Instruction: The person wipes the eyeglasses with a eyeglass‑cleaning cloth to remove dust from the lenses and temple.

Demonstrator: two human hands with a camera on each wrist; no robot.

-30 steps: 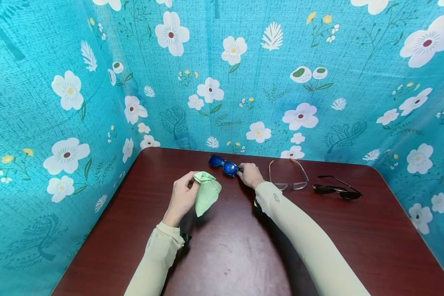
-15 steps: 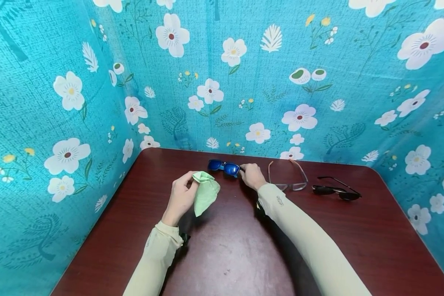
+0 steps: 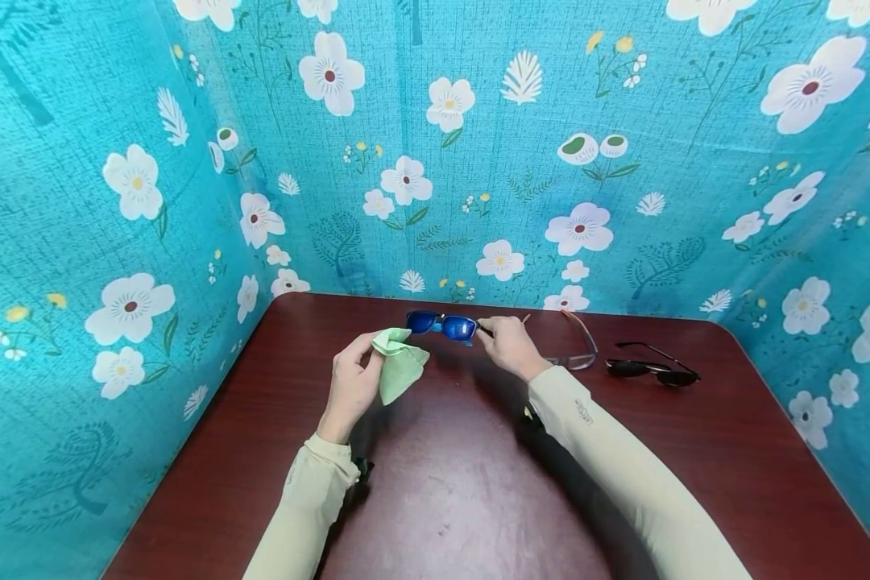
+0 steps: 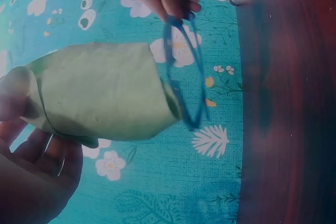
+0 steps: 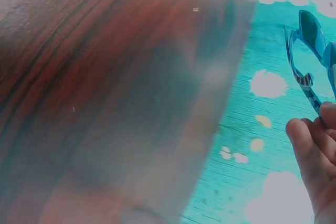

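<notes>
Head view, item one: a pair of blue-mirrored, dark-framed sunglasses, held up off the bench near its far edge, lenses facing the near side. Gripped at their right end by the right hand, thumb and fingers pinched together there; the right wrist view shows the same pinch, with the folding arms in sight.

Item two: a pale green, soft, folded cloth, grasped between thumb and fingers of the left hand, its loose end hanging toward the near side. Position: just left of the sunglasses and slightly nearer. In the left wrist view the cloth's end overlaps the blue frame; contact cannot be told.

Item three: clear-lensed spectacles with orange-brown arms, on the bench right of the right hand, partly hidden behind it, arms toward the far side.

Item four: black-lensed sunglasses with thin dark arms, on the bench at far right, beyond the spectacles and apart from them.

Support: a dark red-brown, wood-grained bench with rounded far corners.

Surround: a turquoise fabric curtain printed with white flowers, at the far side and both flanks.

Clothing: cream long sleeves on both arms.
</notes>
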